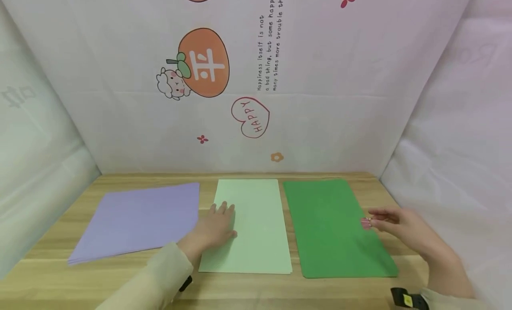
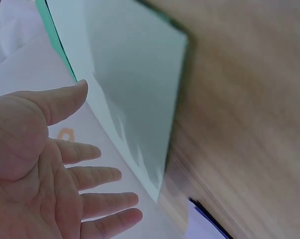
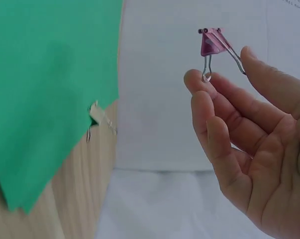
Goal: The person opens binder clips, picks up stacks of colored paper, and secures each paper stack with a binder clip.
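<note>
R hand (image 3: 269,179) pinches pink clip (image 3: 209,46); R-wrist only: pale clip (image 3: 95,112) @ green ppr (image 3: 50,79).

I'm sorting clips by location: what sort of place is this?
Probably an indoor craft or desk-work booth: a wooden table enclosed on three sides by white printed cloth, with purple paper laid out and a pink clip in the right hand.

wood-grain table (image 1: 296,294) | far side: white cloth (image 1: 340,78) | prints: orange fruit (image 1: 221,78) left, lettering (image 1: 268,54) right, HAPPY heart (image 1: 250,117) near lettering
</note>
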`<state>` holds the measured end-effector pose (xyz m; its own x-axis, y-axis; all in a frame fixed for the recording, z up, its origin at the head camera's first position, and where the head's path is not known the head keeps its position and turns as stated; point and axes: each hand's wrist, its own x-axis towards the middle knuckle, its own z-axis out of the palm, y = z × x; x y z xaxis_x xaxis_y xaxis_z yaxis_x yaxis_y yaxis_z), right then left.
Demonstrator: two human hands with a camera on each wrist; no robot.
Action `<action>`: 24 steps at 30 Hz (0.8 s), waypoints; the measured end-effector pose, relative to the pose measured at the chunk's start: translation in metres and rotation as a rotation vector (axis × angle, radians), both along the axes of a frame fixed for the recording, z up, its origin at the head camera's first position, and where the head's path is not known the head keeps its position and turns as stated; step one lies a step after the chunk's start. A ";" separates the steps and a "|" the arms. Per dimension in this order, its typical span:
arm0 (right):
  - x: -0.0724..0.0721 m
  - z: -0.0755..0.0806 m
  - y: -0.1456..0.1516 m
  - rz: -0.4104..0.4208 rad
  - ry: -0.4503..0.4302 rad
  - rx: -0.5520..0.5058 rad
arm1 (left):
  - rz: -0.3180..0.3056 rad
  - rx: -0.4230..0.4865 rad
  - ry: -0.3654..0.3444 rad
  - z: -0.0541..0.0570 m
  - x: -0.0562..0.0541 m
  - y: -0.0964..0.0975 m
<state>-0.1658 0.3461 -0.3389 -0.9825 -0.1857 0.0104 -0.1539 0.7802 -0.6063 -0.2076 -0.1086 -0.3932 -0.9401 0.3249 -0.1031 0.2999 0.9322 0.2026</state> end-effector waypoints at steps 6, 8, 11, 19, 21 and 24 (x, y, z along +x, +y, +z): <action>-0.009 0.007 -0.023 -0.034 -0.022 -0.082 | 0.057 0.010 -0.010 0.000 -0.007 -0.003; -0.012 0.009 -0.030 -0.057 -0.035 -0.120 | 0.083 0.016 -0.005 0.001 -0.009 -0.002; -0.015 0.012 -0.039 -0.095 -0.037 -0.152 | 0.126 0.025 0.005 0.005 -0.012 0.000; -0.023 0.016 -0.067 -0.088 -0.011 -0.281 | 0.211 0.008 -0.027 0.011 -0.017 0.009; -0.025 0.016 -0.073 -0.090 0.009 -0.299 | 0.230 0.001 -0.043 0.010 -0.019 0.012; -0.026 0.018 -0.081 -0.082 0.031 -0.317 | 0.251 -0.013 -0.063 0.011 -0.019 0.017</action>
